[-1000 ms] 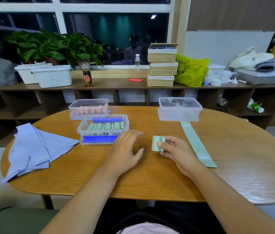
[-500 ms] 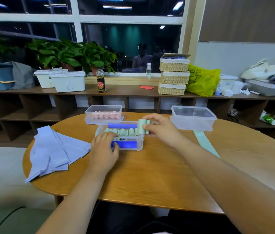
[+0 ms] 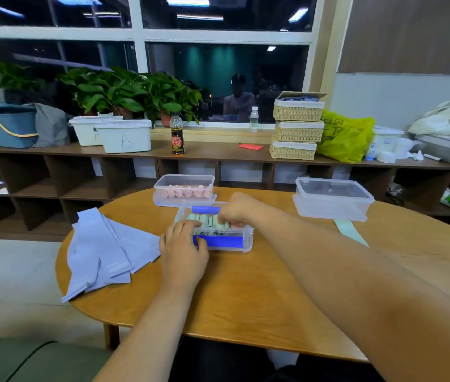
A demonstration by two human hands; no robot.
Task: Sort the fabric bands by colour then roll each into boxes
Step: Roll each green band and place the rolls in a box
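Bare bench (image 3: pixel 245 293) lies open on the body side of both hands. Its curved edge runs just past the lilac bands (image 3: pixel 102 249) left of the left hand (image 3: pixel 183 250), which grips the near corner of the clear box (image 3: pixel 247 239). The right hand (image 3: pixel 236 209) curls down among the pale green rolls (image 3: pixel 204 219) packed upright inside. Its fingertips are hidden, so its grasp cannot be told.

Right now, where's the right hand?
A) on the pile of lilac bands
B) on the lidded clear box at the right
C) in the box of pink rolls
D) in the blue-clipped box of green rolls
D: the right hand reaches down into the blue-clipped box, fingertips among the green rolls, while the left hand holds that box's near corner.
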